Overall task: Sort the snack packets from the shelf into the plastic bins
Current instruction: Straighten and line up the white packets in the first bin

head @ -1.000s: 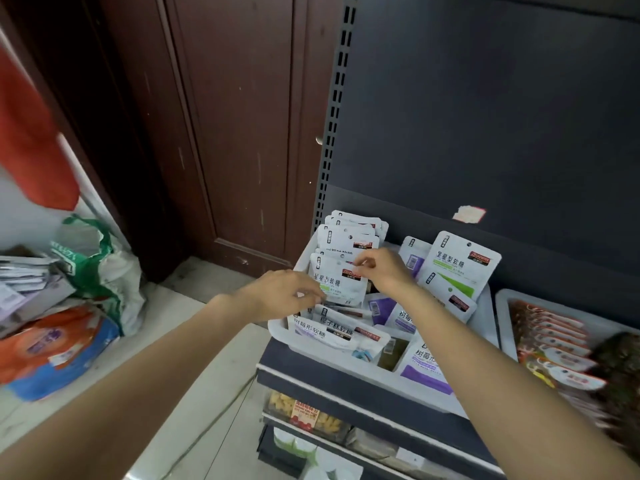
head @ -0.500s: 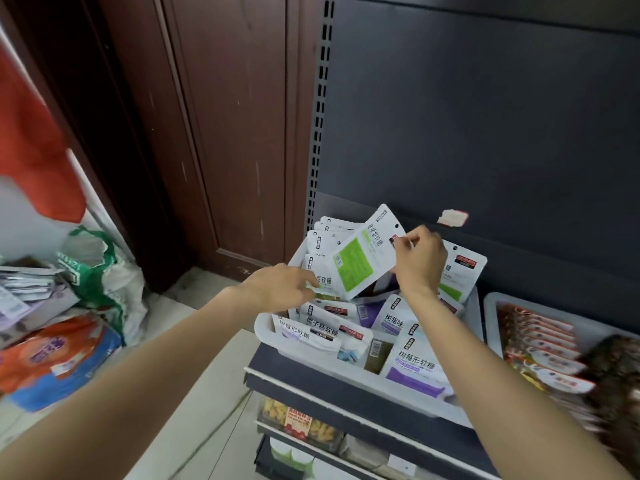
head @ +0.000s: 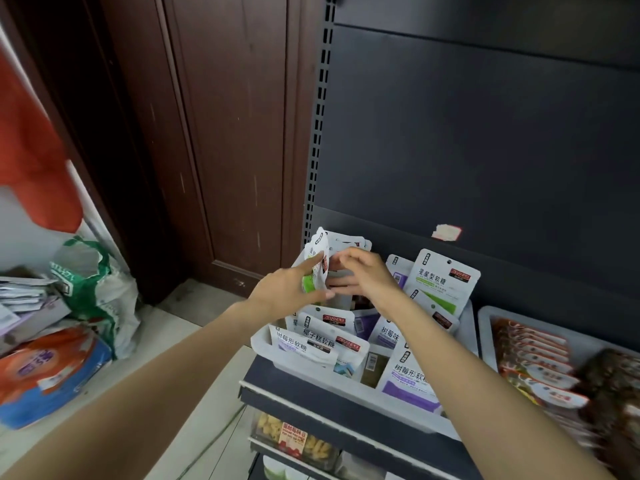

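A person's 2 hands meet over a white plastic bin (head: 273, 344) on a dark shelf (head: 346, 407); the left hand (head: 289, 289) pinches a white packet with a green patch (head: 317, 268) at the bin's back left corner, fingers closed on its face; the right hand (head: 363, 277) curls against the stack of white packets (head: 349, 244) just behind, though whether its fingers grip anything cannot be told; more packets fill the bin; a 2nd bin (head: 485, 317) of red packets (head: 533, 351) sits to the right.
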Demonstrator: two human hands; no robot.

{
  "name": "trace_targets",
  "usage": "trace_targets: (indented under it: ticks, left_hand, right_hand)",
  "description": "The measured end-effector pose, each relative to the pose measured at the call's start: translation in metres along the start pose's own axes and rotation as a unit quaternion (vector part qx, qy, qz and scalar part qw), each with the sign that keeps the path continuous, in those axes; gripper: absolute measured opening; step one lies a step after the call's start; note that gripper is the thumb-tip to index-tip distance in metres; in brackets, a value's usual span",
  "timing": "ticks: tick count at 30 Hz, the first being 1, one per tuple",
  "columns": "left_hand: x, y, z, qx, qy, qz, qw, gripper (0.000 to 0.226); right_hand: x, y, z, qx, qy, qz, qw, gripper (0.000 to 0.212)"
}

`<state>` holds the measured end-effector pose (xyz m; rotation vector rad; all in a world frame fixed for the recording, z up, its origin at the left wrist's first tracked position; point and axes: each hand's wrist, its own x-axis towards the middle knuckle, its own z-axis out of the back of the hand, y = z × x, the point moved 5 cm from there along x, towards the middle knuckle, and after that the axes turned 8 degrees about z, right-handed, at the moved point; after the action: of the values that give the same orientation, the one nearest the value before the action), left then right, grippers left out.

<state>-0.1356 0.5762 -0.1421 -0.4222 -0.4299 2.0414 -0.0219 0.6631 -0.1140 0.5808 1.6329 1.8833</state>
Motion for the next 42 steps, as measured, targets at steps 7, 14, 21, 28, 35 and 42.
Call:
trace_targets:
  ticks: [7,14,21,28,35,42]
  left_hand:
    - [-0.004,0.005,0.006,-0.082,0.013,0.014,0.996,0.067]
    - [-0.004,0.01,0.002,-0.163,0.074,0.027,0.983,0.038]
    - [-0.01,0.014,0.009,-0.208,0.062,0.009,0.976,0.044]
    - [-0.005,0.032,0.019,-0.22,0.008,0.031,0.975,0.066]
    - [-0.004,0.024,0.004,-0.124,0.059,-0.02,0.99,0.043]
    - [0.012,0.034,0.001,0.022,0.062,-0.029,0.997,0.029]
  right_hand:
    - [0.0,-0.004,-0.008,-0.051,0.096,0.024,0.994,0.021]
    - [0.01,0.003,0.003,-0.181,0.014,0.078,0.98,0.056]
    - [0.014,0.013,0.024,-0.265,-0.03,0.154,0.951,0.011]
    - [0.014,0.005,0.034,-0.28,-0.119,0.135,0.943,0.011]
    - [0.02,-0.01,0.044,-0.387,-0.163,0.09,0.903,0.019]
    - [0.032,-0.033,0.0,-0.393,-0.015,0.062,0.917,0.027]
